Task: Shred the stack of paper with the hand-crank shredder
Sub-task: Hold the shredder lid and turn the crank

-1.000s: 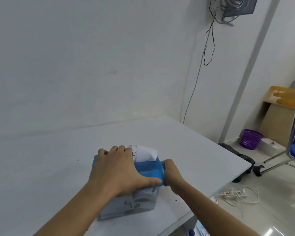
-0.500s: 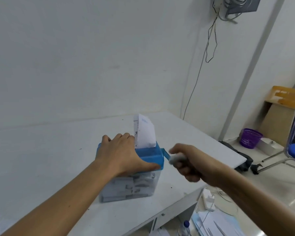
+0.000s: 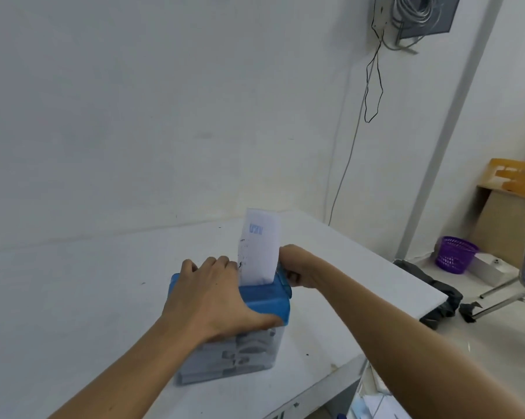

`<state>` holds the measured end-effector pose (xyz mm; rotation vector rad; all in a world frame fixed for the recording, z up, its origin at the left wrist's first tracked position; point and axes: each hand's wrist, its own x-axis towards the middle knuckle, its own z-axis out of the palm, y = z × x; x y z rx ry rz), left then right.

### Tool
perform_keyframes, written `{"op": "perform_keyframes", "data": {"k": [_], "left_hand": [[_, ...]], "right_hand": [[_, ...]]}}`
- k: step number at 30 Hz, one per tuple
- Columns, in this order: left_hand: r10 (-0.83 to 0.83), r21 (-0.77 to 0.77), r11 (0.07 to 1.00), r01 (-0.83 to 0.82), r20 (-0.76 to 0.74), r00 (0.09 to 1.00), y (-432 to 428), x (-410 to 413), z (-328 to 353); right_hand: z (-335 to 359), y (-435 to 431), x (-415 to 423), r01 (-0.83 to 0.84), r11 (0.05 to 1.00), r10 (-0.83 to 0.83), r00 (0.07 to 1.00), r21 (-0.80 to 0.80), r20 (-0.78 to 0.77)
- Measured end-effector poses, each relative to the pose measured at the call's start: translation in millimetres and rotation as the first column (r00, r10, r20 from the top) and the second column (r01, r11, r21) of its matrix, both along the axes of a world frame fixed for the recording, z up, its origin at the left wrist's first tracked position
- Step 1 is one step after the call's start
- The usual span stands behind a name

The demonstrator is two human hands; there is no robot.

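Note:
A small hand-crank shredder with a blue top and a clear bin full of shreds stands on the white table. A white printed sheet of paper sticks upright out of its slot. My left hand lies over the blue top, thumb down the near side, holding the shredder steady. My right hand is curled round the crank at the shredder's right end; the handle itself is hidden inside the fist.
The table's right edge runs close to the shredder. On the floor to the right are a purple basket, a dark bag, a chair leg and cardboard boxes. Loose papers lie below the table edge. Cables hang on the wall.
My right hand has swung the crank from low and out at the right up to beside the paper. The sheet stands taller in view than before. The left hand stays on top.

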<state>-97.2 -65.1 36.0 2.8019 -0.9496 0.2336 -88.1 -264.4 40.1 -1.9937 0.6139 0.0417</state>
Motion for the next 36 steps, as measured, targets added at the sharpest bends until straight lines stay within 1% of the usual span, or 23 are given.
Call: {"op": "perform_keyframes", "data": {"k": [3,4,7,9,10,12,15,17,20,22,24,27,28,30,31,33,34,36], "left_hand": [[0.019,0.02,1.0,-0.019,0.016,1.0,0,-2,1],[0.022,0.024,0.999,-0.023,0.02,1.0,-1,-2,1],[0.053,0.032,0.998,-0.053,0.015,0.999,-2,-1,1],[0.068,0.04,0.997,-0.068,0.021,0.997,-3,0,-1],[0.071,0.04,0.997,-0.072,0.023,0.997,-3,0,-1],[0.07,0.044,0.997,-0.071,0.013,0.997,-4,2,-1],[0.055,0.047,0.997,-0.055,-0.002,0.998,-3,2,0],[0.045,0.034,0.998,-0.044,-0.017,0.999,-2,2,0],[0.029,0.02,0.999,-0.028,-0.022,0.999,-4,2,-1],[0.026,0.007,1.0,-0.026,-0.032,0.999,-5,3,-2],[0.033,-0.003,0.999,-0.033,-0.037,0.999,-8,5,-2],[0.038,0.003,0.999,-0.038,-0.045,0.998,-8,5,-1],[0.038,0.006,0.999,-0.038,-0.045,0.998,-8,5,-1],[0.039,0.01,0.999,-0.038,-0.06,0.997,-8,3,-1],[0.034,0.004,0.999,-0.034,-0.062,0.997,-8,2,-1],[0.031,-0.021,0.999,-0.032,-0.064,0.997,-8,2,-1],[0.034,-0.028,0.999,-0.035,-0.06,0.998,-9,3,0],[0.052,-0.01,0.999,-0.053,-0.046,0.998,-8,4,-1]], "right_hand": [[-39,-3,0,-0.017,0.996,0.025,0.996,0.088,-0.088],[-46,-1,-8,0.0,0.995,0.009,0.996,0.101,-0.091],[-63,8,-34,0.034,0.996,-0.028,0.996,0.08,-0.08],[-68,16,-57,0.009,1.0,-0.009,0.998,-0.001,-0.056],[-66,20,-67,-0.019,0.999,0.018,0.999,-0.037,-0.043],[-58,23,-92,-0.065,0.996,0.064,0.998,-0.057,-0.016],[-26,26,-124,-0.131,0.991,0.131,0.991,-0.005,0.004],[0,24,-132,-0.126,0.991,0.125,0.992,0.055,0.011],[29,13,-115,-0.106,0.99,0.096,0.991,0.096,0.097],[39,8,-90,-0.105,0.992,0.097,0.989,0.067,0.115],[47,3,-65,-0.098,0.995,0.099,0.99,-0.015,0.1],[54,1,-35,-0.071,0.969,0.094,0.992,-0.235,0.088],[53,2,-26,-0.049,0.961,0.082,0.99,-0.271,0.114],[47,3,-5,-0.002,0.957,0.047,0.988,-0.291,0.15],[40,3,6,0.007,0.95,0.036,0.99,-0.311,0.134],[19,5,24,-0.026,0.94,0.039,0.999,-0.34,0.032],[6,5,28,-0.052,0.943,0.046,0.999,-0.329,-0.026],[-22,3,26,-0.084,0.967,0.062,0.993,-0.241,-0.098]]}}
